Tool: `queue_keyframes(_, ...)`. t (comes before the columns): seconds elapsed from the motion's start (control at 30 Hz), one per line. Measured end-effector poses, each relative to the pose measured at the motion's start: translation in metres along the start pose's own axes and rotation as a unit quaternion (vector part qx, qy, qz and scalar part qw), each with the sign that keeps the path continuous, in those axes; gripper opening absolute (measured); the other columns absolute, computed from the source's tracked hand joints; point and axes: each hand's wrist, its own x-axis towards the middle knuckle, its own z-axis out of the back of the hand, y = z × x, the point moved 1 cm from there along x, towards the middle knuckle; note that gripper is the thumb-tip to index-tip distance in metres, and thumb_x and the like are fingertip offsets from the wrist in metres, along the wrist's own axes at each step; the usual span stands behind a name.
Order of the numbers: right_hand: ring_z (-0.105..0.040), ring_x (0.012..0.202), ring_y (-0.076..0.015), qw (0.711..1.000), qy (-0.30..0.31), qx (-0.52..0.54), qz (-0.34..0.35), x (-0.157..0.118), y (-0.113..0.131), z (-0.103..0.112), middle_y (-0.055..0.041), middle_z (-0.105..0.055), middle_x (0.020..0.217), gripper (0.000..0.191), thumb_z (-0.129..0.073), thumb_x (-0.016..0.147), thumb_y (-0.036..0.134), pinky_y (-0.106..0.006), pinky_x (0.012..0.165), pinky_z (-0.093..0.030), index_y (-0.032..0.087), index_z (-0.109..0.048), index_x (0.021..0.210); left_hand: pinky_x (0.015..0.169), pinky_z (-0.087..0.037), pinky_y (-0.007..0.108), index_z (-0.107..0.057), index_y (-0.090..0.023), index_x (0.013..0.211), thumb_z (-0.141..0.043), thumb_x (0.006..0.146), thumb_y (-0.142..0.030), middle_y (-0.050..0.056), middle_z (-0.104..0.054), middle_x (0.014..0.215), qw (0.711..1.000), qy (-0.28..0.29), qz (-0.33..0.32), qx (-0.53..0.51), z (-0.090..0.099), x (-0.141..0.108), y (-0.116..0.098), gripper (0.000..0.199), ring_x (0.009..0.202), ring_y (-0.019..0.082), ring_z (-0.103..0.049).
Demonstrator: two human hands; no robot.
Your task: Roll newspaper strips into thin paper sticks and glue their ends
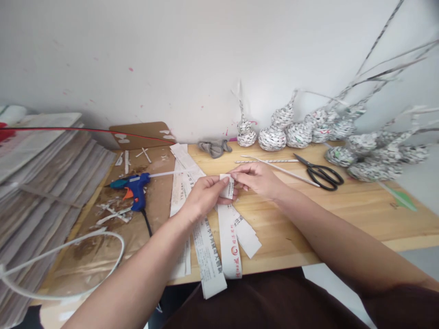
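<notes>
Between my two hands is a strip of printed newspaper (229, 242) that hangs down past the table's front edge. My left hand (207, 194) pinches its upper end between thumb and fingers. From the right, my right hand (255, 179) grips the same end at its top corner, fingers closed. More newspaper strips (209, 256) lie fanned out under and left of my hands. Just beyond my right hand rest two thin rolled paper sticks (284, 171) and black-handled scissors (322, 176).
A blue glue gun (137, 189) lies on stained brown cardboard (151, 160) at left, beside a tall newspaper stack (51, 183) and a white loop (120, 242). Woven paper gourd shapes (272, 138) line the wall, with long paper tails rising at right. A grey cloth (215, 147) sits at the back.
</notes>
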Motion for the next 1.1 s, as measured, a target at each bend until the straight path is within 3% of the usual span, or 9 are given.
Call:
queue_keyframes(0.17, -0.045, 0.049, -0.0068, 1.000, 0.019, 0.001, -0.006, 0.000, 0.002, 0.001, -0.0001, -0.058, 0.061, 0.025, -0.063, 0.078, 0.034, -0.021, 0.045, -0.036, 0.011, -0.071, 0.086, 0.065, -0.055, 0.031, -0.070, -0.010, 0.092, -0.060, 0.081, -0.043, 0.011, -0.072, 0.083, 1.000, 0.005, 0.003, -0.003, 0.000, 0.000, 0.000, 0.036, 0.072, 0.020, -0.068)
queue_keyframes(0.57, -0.041, 0.043, -0.0054, 0.997, -0.024, 0.068, -0.020, -0.001, -0.002, -0.007, 0.0020, -0.054, 0.051, 0.026, -0.072, 0.072, 0.038, -0.019, 0.038, -0.028, 0.012, -0.068, 0.075, 0.071, -0.055, 0.031, -0.071, -0.011, 0.088, -0.062, 0.081, -0.037, 0.009, -0.071, 0.084, 1.000, 0.009, -0.004, 0.014, -0.001, 0.000, 0.000, 0.029, 0.076, 0.017, -0.066)
queue_keyframes(0.83, -0.041, 0.043, -0.0056, 0.994, -0.060, 0.092, -0.011, -0.003, 0.002, -0.008, 0.0034, -0.050, 0.050, 0.033, -0.075, 0.069, 0.045, -0.019, 0.038, -0.027, 0.014, -0.063, 0.067, 0.074, -0.056, 0.029, -0.070, -0.010, 0.093, -0.062, 0.083, -0.028, 0.011, -0.072, 0.088, 0.993, 0.022, 0.058, -0.102, -0.002, 0.001, 0.002, 0.022, 0.078, 0.017, -0.068)
queue_keyframes(1.0, -0.052, 0.055, -0.0082, 0.996, -0.025, 0.083, -0.037, 0.000, 0.002, 0.003, -0.0018, -0.059, 0.070, 0.036, -0.067, 0.076, 0.049, -0.018, 0.040, -0.031, 0.014, -0.067, 0.079, 0.067, -0.056, 0.026, -0.069, -0.010, 0.096, -0.059, 0.085, -0.028, 0.011, -0.072, 0.085, 0.995, 0.007, 0.043, -0.091, 0.000, 0.001, 0.001, 0.023, 0.074, 0.016, -0.068)
queue_keyframes(1.1, -0.051, 0.055, -0.0080, 0.997, 0.021, 0.066, -0.038, 0.001, 0.002, 0.008, -0.0014, -0.059, 0.068, 0.034, -0.069, 0.075, 0.046, -0.019, 0.041, -0.032, 0.013, -0.069, 0.082, 0.066, -0.056, 0.026, -0.070, -0.010, 0.093, -0.061, 0.084, -0.031, 0.011, -0.071, 0.083, 0.997, -0.007, 0.031, -0.067, 0.000, 0.001, 0.001, 0.024, 0.072, 0.016, -0.068)
